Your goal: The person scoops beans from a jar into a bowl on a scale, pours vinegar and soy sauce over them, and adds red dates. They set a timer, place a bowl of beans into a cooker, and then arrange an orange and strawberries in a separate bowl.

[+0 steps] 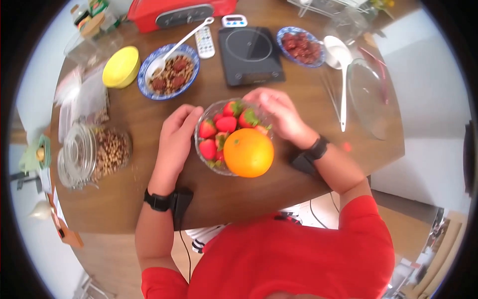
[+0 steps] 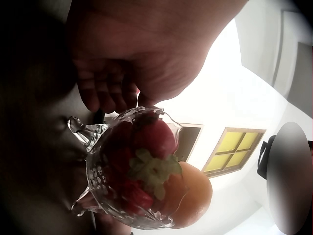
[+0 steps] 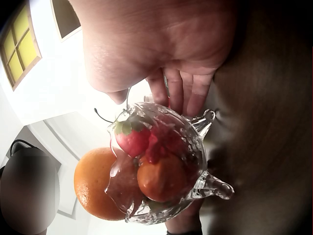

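Observation:
A clear glass bowl (image 1: 201, 149) with small feet holds several strawberries (image 1: 226, 124) and, at its near right, a large orange (image 1: 249, 152). My left hand (image 1: 174, 134) grips the rim on the left, thumb on top. On the far right side my right hand (image 1: 283, 113) grips the rim too. In the left wrist view the fingers of the left hand (image 2: 142, 54) reach behind the glass bowl (image 2: 95, 171). The right wrist view shows the right hand (image 3: 161, 44) at the rim and a small round orange fruit (image 3: 160, 178) inside. Whether the feet touch the table is unclear.
Behind the bowl stand a black hotplate (image 1: 249, 50), a blue-rimmed bowl (image 1: 146, 89) with nuts and a spoon, and a plate of dark red fruit (image 1: 301, 48). An open jar (image 1: 112, 152) lies left; a glass lid (image 1: 366, 99) and white ladle (image 1: 343, 94) are right.

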`<state>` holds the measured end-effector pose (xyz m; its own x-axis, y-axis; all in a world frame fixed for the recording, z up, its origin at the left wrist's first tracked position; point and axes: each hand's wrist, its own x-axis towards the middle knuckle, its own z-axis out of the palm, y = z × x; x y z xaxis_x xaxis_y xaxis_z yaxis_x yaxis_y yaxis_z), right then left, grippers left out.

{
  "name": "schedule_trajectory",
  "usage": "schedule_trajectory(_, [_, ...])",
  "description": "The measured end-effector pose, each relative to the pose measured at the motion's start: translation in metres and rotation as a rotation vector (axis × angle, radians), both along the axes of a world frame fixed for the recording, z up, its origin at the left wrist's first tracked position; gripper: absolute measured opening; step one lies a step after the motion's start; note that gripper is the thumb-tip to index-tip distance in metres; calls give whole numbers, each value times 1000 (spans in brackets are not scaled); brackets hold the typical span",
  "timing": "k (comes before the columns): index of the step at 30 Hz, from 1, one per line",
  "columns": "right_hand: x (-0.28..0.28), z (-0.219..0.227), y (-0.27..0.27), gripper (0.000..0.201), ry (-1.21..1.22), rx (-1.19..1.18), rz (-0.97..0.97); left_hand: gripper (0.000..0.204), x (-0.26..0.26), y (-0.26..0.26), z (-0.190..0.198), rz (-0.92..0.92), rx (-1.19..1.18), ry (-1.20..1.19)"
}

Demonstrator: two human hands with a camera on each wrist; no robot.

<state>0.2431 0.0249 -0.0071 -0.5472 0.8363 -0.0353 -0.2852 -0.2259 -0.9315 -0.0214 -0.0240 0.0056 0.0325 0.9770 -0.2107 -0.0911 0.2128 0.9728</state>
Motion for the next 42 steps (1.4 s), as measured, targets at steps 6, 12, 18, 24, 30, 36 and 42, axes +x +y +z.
schedule_trajectory(6, [-1, 1, -1, 53, -53, -17, -24, 22, -1, 0, -1, -33, -8, -102])
schedule_trajectory(12, [1, 0, 1, 47, 0, -31, 7, 21, 0, -1, -2, -25, -5, -111])
schedule_trajectory(18, [-2, 6, -1, 48, 2, -23, 0, 22, -2, 1, -3, -37, -8, -95])
schedule_trajectory(24, [1, 7, 9, 45, 54, -127, 14, 27, -2, 1, -4, -35, 17, -95])
schedule_trajectory(30, [5, 42, 4, 31, -316, 110, -201, 36, 0, -3, 9, -28, 21, -101])
schedule_trajectory(36, [12, 124, -33, 32, -529, 758, -187, 35, -4, 2, -7, -72, 73, -98])
schedule_trajectory(42, [-20, 139, -68, 81, -935, 1134, 147, 33, -6, 3, -7, -93, 89, -86])
